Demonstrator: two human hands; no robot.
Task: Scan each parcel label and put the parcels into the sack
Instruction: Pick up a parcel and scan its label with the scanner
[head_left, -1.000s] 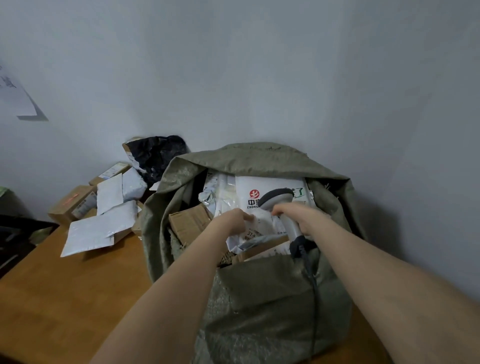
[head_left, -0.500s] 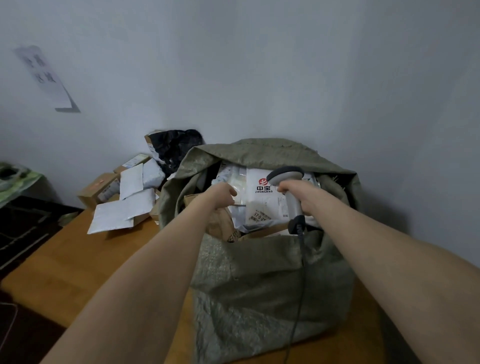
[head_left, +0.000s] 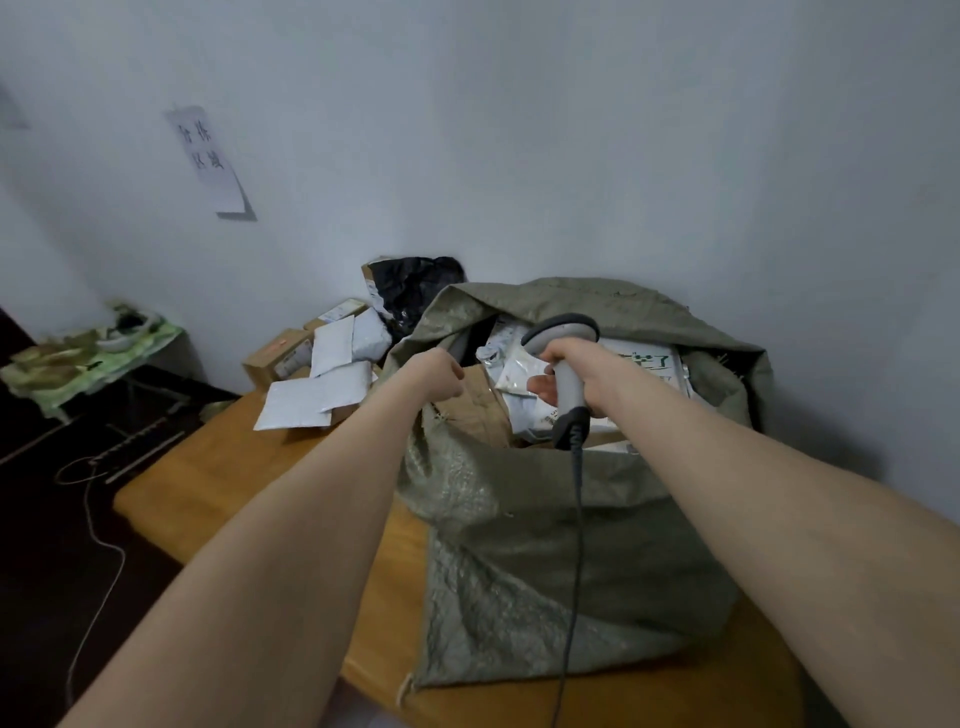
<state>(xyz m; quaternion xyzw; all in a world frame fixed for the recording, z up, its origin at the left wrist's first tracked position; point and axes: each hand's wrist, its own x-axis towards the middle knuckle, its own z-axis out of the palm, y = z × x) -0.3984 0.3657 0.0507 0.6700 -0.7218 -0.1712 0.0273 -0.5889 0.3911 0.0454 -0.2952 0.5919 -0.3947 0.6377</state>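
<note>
Much of the load is hidden: only the top layer of parcels (head_left: 519, 384) is seen through the mouth of the sack (head_left: 571, 545), and their labels are too small and blurred to be read. The twelve o'clock side of the mouth is covered by a folded flap of the sack's own cloth. The sack is stood on the worktop (head_left: 218, 483), towards its three o'clock end. A pile of parcels (head_left: 322, 374), white mailers over brown boxes, is seen at nine o'clock of the sack. A black bag (head_left: 415, 286) at eleven o'clock is partly hidden behind the sack's rim. The writing on the notice (head_left: 208, 161) on the wall cannot be made out.

The left hand (head_left: 439, 376) is held at the sack's nine o'clock rim, its back turned to the camera and its fingers curled under. Whether the rim or anything else is held cannot be told. The right hand (head_left: 592, 369) is wrapped round the handle of the scanner (head_left: 567, 387), which is held upright over the parcels in the mouth, head at twelve o'clock. Its cable (head_left: 576, 545) is hung down the sack's near face and is cut off by the lower edge. Both bare forearms are stretched forward.
</note>
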